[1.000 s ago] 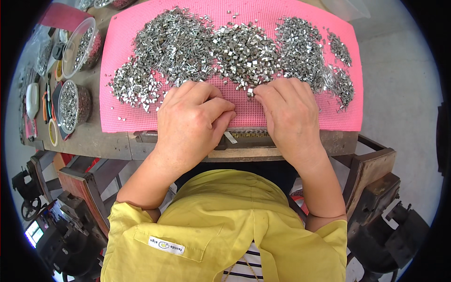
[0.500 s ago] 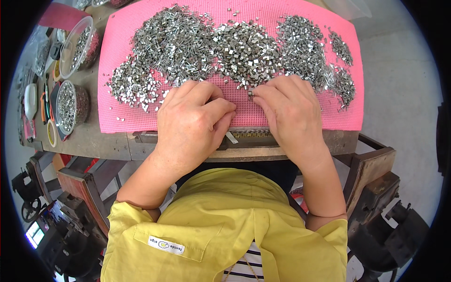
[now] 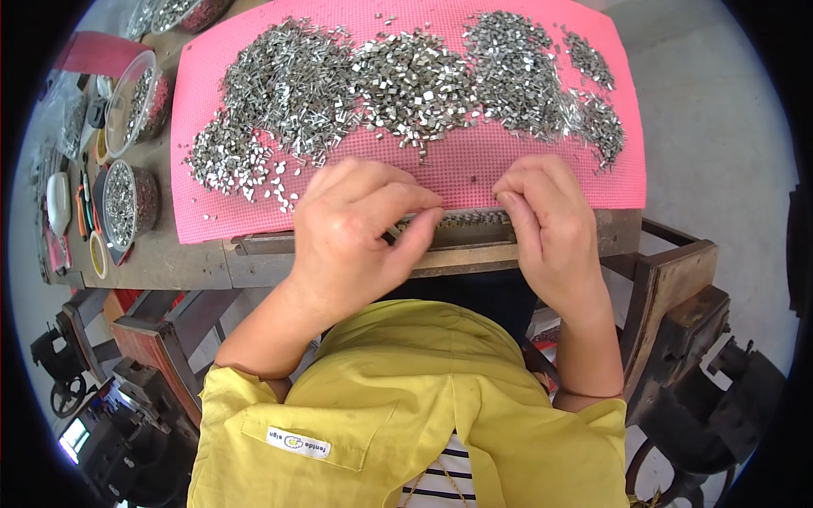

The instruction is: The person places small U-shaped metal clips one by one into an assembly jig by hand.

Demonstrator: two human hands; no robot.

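My left hand [image 3: 360,224] is closed in a pinch above the front edge of the pink mat [image 3: 423,173]; whatever lies between thumb and forefinger is too small or hidden. Its fingertips are by the left part of a narrow dark rail [image 3: 470,220] lined with small metal pieces. At that rail's right end, my right hand [image 3: 555,224] has thumb and forefinger pressed together, and I cannot make out anything in them. Beyond both hands are heaps of small silver metal pieces: thin pin-like ones [image 3: 292,89], squarish ones [image 3: 415,85], and more small bits [image 3: 517,76].
Shiny flat chips [image 3: 229,161] lie at the mat's left. Clear plastic tubs [image 3: 127,203] of metal bits stand on the wooden table [image 3: 199,262], beside orange-handled pliers [image 3: 82,216] and a white bottle [image 3: 58,203]. Black machines [image 3: 711,398] stand at both sides below.
My hands have drawn back toward the rail, and the right one has left a small metal piece it was touching on the mat. The mat and heaps sit slightly higher and further left in view.
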